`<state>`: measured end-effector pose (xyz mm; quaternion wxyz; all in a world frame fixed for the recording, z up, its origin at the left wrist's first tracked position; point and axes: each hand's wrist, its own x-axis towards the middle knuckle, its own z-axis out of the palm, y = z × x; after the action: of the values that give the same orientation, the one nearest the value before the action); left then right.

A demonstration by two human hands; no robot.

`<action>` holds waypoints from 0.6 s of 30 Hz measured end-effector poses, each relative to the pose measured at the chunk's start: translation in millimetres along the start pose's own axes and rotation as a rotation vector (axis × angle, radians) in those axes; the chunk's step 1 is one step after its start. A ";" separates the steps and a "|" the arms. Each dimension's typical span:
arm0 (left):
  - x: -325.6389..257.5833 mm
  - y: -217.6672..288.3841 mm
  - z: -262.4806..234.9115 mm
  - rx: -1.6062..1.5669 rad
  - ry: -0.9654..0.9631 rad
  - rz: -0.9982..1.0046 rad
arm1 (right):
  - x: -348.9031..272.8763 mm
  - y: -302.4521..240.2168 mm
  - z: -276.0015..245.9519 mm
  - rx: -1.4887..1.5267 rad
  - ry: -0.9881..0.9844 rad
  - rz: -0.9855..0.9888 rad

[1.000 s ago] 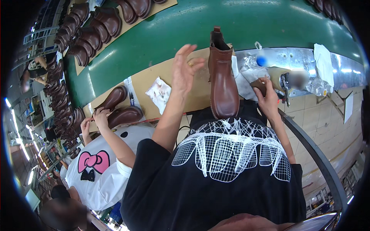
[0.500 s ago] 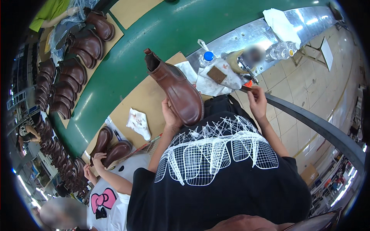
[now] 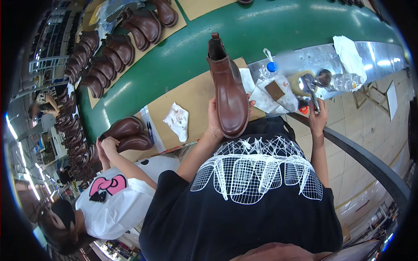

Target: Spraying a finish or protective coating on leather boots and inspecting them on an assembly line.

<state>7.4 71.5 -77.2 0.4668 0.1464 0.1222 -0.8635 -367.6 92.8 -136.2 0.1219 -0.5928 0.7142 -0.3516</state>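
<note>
A brown leather ankle boot (image 3: 230, 93), pull tab at the top and toe toward me, is held up by my left hand (image 3: 214, 120). The fingers wrap beneath it, their tips showing at its right side. My right hand (image 3: 319, 118) is at the right, its fingers closed on the lower end of a slender metal tool (image 3: 315, 101). The tool's exact kind is unclear. Its other end leans into a beige round container (image 3: 299, 83). A small orange-red item (image 3: 303, 110) lies just left of those fingers.
Stained white cloths (image 3: 287, 93) bear a brown sponge-like pad (image 3: 274, 91). Nearby are a blue-capped bottle (image 3: 271, 67) and a clear plastic bottle (image 3: 344, 82). Another cloth (image 3: 176, 122) lies on cardboard. At left, a co-worker's hands (image 3: 106, 145) handle brown boots (image 3: 126, 127); more boots (image 3: 117, 50) stand beyond.
My right hand has moved up to the metal tool and closed on it. The boot in my left hand now stands more upright in view. The whole view has shifted.
</note>
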 end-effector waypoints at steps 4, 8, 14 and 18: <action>-5.0 19.2 27.3 0.059 -0.053 0.037 | 5.3 -22.7 -33.0 -0.011 0.145 -0.080; 8.9 40.7 24.6 0.052 -0.293 0.023 | 11.9 -70.4 -70.5 0.224 0.208 -0.074; 39.2 61.6 43.6 0.136 -0.443 0.044 | 50.5 -179.6 -80.8 0.970 -0.063 -0.163; 44.9 60.4 59.6 0.213 -0.416 0.067 | 71.2 -248.5 -100.9 0.859 -0.170 -0.178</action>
<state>26.6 -16.1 -42.9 0.4925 0.0175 -0.0734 -0.8670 -257.2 50.1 114.7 0.3844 -0.5745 0.4372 -0.5754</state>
